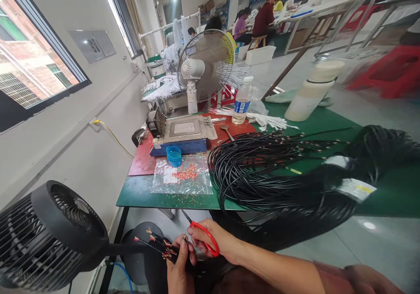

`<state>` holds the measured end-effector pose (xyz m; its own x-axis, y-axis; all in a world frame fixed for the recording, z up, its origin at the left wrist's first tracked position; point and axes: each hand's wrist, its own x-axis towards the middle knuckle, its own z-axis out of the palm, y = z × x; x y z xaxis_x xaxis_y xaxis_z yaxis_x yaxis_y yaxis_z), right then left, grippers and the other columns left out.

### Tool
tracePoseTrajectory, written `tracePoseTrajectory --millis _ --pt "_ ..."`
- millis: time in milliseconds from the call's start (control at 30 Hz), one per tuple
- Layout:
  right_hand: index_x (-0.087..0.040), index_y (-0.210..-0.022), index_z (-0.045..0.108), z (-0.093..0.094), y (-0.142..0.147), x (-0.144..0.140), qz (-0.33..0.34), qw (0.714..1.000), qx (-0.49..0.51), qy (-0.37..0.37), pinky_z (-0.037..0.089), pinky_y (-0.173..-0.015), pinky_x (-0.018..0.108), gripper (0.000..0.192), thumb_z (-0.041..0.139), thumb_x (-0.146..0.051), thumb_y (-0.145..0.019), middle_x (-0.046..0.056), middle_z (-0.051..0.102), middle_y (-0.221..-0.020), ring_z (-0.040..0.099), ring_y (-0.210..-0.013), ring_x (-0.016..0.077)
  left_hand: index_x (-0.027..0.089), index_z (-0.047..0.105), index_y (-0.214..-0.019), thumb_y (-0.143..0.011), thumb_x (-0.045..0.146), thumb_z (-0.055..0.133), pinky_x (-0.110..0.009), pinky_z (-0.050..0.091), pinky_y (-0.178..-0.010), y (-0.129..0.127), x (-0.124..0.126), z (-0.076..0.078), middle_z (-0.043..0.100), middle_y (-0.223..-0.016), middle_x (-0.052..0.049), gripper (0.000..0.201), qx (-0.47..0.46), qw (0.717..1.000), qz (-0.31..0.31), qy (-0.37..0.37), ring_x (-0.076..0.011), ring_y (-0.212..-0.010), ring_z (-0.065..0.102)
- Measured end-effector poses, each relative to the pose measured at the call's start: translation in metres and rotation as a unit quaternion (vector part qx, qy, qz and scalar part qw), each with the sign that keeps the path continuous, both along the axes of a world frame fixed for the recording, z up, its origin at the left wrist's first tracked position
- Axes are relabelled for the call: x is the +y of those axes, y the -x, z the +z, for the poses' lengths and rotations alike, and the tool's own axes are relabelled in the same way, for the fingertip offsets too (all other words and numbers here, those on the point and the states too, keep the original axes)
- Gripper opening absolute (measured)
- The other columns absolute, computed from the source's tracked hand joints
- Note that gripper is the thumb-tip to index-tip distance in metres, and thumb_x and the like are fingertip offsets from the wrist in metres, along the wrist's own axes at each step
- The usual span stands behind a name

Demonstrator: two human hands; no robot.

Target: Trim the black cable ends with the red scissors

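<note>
My left hand (180, 259) is closed round a bunch of black cables (160, 243) whose stripped ends fan out to the left, showing red and pale inner wires. Between its thumb and fingertips one wire end points upward. Close by on the right, my right hand (210, 239) grips a pair of scissors (213, 241) with red handles, its dark tip pointing up and left toward the table edge. Both hands are low, in front of the green table (134, 193). Just above them on the table lies a clear plastic bag (203, 184) strewn with red and yellowish wire scraps (187, 173).
A large pile of black cables (262, 176) covers the table's right side. Behind the bag stand a blue cup (173, 157) and a blue-sided heating device (183, 145). A bottle (241, 103), a standing fan (203, 66) and white wires (269, 121) are farther back. A black fan (65, 224) is at left.
</note>
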<state>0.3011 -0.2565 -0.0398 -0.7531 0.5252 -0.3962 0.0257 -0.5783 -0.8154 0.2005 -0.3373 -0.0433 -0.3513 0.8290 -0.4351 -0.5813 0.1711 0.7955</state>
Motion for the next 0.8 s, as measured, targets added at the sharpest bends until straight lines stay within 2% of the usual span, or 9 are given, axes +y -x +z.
tracePoseTrajectory --millis 267,600,800 --pt "-0.012 -0.056 0.054 0.0042 0.0010 0.0038 0.026 1.000 -0.013 0.008 0.023 -0.036 0.017 0.046 0.062 -0.057 -0.061 -0.004 0.044 -0.043 0.034 -0.036 0.0040 0.014 0.053 -0.054 -0.066 0.036 0.060 -0.021 0.035 -0.054 0.0003 -0.0016 -0.0032 0.048 -0.043 0.003 0.026 0.006 1.000 0.009 0.007 -0.0047 -0.044 0.040" --pt "-0.013 -0.053 0.051 -0.0046 0.0013 -0.0006 0.020 0.999 -0.040 0.000 0.019 -0.034 0.018 0.047 0.060 -0.059 -0.063 -0.005 0.042 -0.039 0.032 -0.033 0.0039 0.014 0.054 -0.053 -0.064 0.037 0.061 -0.021 0.033 -0.052 0.0023 -0.0030 -0.0069 0.049 -0.046 0.003 0.027 -0.005 1.000 0.007 0.016 -0.0041 -0.045 0.039" --pt "-0.012 -0.055 0.053 0.0030 0.0026 0.0027 -0.005 0.998 -0.031 -0.050 0.017 -0.035 0.017 0.046 0.060 -0.057 -0.064 -0.006 0.041 -0.038 0.029 -0.032 0.0023 0.015 0.054 -0.055 -0.070 0.035 0.055 -0.021 0.035 -0.056 0.0023 -0.0017 -0.0066 0.046 -0.043 0.003 0.025 0.011 1.000 0.001 0.015 -0.0067 -0.051 0.046"
